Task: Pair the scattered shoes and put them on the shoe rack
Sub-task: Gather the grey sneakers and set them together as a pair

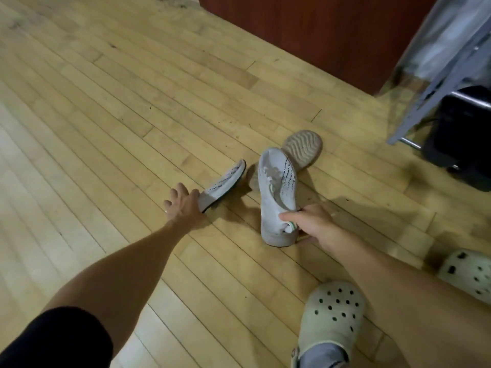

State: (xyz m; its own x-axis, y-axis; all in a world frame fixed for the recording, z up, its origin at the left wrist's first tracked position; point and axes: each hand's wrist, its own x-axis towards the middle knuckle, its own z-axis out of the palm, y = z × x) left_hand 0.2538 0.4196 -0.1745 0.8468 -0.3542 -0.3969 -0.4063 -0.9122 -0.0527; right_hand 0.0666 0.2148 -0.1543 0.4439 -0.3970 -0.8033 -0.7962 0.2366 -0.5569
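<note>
- As I look down at the wood floor, the nearest things are the 2 pale clogs on my own feet, 1 under my right forearm and 1 at the right edge. They are worn, so I judge them no part of the sorting.
- My right hand pinches the heel of the held sneaker. The thumb lies over the heel rim and the other fingers curl beneath. The shoe is white, top side up, with its toe pointing away from me.
- My left hand reaches the heel of the tipped sneaker, which lies on its side on the boards. My fingers are spread and touch the heel, but the thumb is hidden, so I cannot tell whether a grip has closed.
- These 2 show the same white upper with a dark speckled stripe, so I take them for 1 pair. They lie near each other with a gap between.
- Just beyond, a tan shoe lies sole up, partly hidden behind the held sneaker's toe. I cannot make out its mate for certain.
- Farthest off stand a red-brown cabinet and, to the right, a grey metal frame over a black object. I cannot tell whether either is the rack.
- By my reckoning the job is early. 1 pair is being gathered, the tan shoe is untouched, and no shoe I can see sits on a rack.
</note>
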